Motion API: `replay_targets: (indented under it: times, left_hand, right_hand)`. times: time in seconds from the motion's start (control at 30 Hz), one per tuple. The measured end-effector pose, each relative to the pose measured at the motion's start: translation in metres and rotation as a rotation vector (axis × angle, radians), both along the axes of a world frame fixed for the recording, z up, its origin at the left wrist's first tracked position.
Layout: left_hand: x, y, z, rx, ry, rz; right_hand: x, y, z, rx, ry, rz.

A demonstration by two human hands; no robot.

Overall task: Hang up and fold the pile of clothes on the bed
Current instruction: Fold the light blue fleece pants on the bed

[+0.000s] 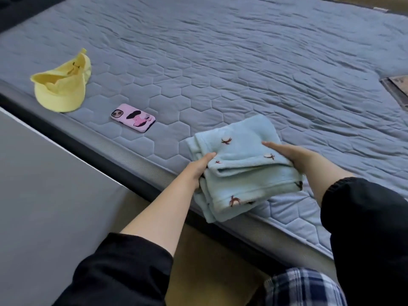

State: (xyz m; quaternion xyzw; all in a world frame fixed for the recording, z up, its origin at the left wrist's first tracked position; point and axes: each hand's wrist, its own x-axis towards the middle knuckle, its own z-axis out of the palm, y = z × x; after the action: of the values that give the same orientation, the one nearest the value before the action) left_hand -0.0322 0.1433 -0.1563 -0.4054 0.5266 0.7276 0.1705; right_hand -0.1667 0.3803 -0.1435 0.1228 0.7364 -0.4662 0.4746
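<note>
Left hand [195, 171] fingers hidden beneath fleece [242, 173].

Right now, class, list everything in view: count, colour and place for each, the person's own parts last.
fleece garment: one, light blue with brown motifs, folded, at the bed's near edge
cap: one, yellow, on the bed at left
phone: one, pink case, face down between cap and garment
bed cover: one, blue-grey, quilted
flat object: one, dark, right edge, cut off
left hand: one, grips the garment's left side
right hand: one, holds its right side
sleeves: two, black, on the forearms
</note>
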Motion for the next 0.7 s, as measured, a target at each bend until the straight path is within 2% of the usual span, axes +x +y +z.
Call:
replay_targets:
  times: [0.17, 0.37, 0.53, 0.7]
  left_hand:
    - [0.025, -0.021, 0.098, -0.036, -0.013, 0.054]
    - [0.073, -0.055, 0.246, -0.028, -0.034, 0.147]
    - [0.143, -0.073, 0.353, -0.031, -0.043, 0.217]
    - [0.230, -0.069, 0.426, -0.106, -0.034, 0.324]
  right_hand:
    - [0.016, -0.019, 0.093, -0.106, -0.116, -0.006]
    - [0.045, -0.056, 0.232, -0.166, -0.161, 0.059]
    - [0.088, -0.077, 0.336, -0.174, -0.227, 0.193]
    - [0.135, -0.099, 0.395, -0.292, -0.264, 0.379]
